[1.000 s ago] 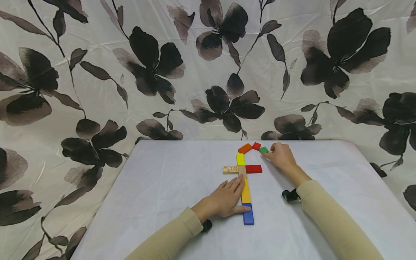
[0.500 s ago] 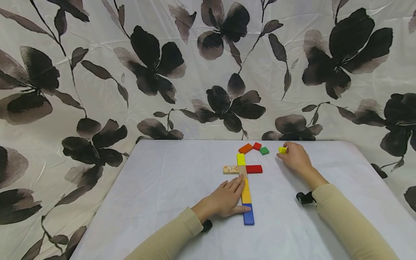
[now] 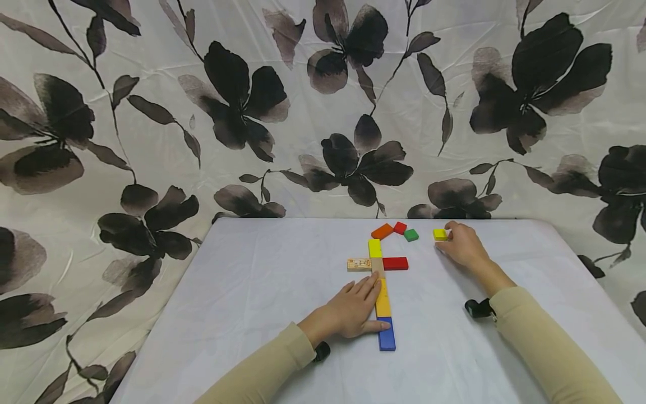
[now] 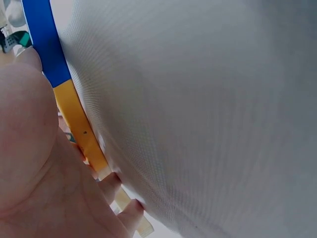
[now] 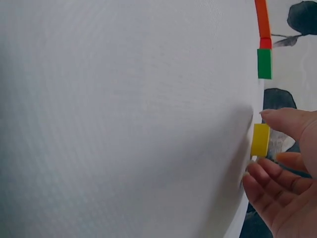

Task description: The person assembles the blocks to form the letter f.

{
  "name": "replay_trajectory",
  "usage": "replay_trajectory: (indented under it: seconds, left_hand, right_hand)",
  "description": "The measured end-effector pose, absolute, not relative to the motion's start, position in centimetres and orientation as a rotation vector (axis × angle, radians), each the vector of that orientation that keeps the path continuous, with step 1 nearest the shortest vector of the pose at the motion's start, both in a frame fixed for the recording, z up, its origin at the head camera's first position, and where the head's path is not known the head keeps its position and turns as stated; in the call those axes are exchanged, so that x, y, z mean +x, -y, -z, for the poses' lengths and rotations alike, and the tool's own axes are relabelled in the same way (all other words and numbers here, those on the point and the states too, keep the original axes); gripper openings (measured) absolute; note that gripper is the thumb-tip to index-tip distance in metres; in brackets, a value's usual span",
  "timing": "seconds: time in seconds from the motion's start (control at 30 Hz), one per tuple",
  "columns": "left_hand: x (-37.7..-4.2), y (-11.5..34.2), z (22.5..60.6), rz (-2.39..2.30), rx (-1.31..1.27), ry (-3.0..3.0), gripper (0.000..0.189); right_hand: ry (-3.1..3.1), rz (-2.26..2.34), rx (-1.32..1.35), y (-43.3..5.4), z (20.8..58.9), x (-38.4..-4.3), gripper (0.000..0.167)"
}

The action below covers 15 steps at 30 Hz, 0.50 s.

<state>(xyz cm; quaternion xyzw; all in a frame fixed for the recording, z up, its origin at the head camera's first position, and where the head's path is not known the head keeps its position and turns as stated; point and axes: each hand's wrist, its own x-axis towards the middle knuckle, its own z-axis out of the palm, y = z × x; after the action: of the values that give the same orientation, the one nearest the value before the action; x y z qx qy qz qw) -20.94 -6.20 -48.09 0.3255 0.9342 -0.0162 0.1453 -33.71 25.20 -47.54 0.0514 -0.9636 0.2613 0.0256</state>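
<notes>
My left hand (image 3: 350,308) lies with extended fingers across a straight column of flat blocks. Its fingertips touch the plain wooden block (image 3: 377,266), and its thumb rests over the blue block (image 3: 387,338). Between those is an orange-yellow block (image 3: 383,303), partly under the hand; in the left wrist view the blue block (image 4: 47,39) runs along the thumb. My right hand (image 3: 465,244) is at the far right around a small yellow block (image 3: 440,234). In the right wrist view, thumb and fingers stand apart on either side of the yellow block (image 5: 260,140).
A longer yellow block (image 3: 374,248) tops the column. A printed wooden block (image 3: 359,264) and a red block (image 3: 396,263) form side arms. Above lie an orange block (image 3: 382,231), a small red block (image 3: 400,228) and a green block (image 3: 411,235). Floral cloth (image 3: 303,112) hangs behind the white table (image 3: 252,269).
My right hand has moved right, from the green block to the small yellow block, and its fingers have spread off the yellow block. My left hand has stayed in place.
</notes>
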Motion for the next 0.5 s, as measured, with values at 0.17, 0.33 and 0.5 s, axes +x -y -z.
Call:
replay_trajectory:
  seconds: [0.17, 0.33, 0.5]
  left_hand:
    - [-20.9, 6.1, 48.0, 0.047, 0.935, -2.687, 0.101]
    - [-20.9, 6.1, 47.9, 0.054, 0.926, -2.686, 0.1]
    - [-21.0, 6.1, 48.0, 0.055, 0.921, -2.688, 0.101]
  right_hand:
    - [2.995, -0.804, 0.215, -25.7, 47.9, -34.3, 0.057]
    - [3.028, -0.797, 0.285, -26.2, 47.9, -34.9, 0.058]
    - [3.063, -0.796, 0.312, -26.5, 47.9, -35.4, 0.058]
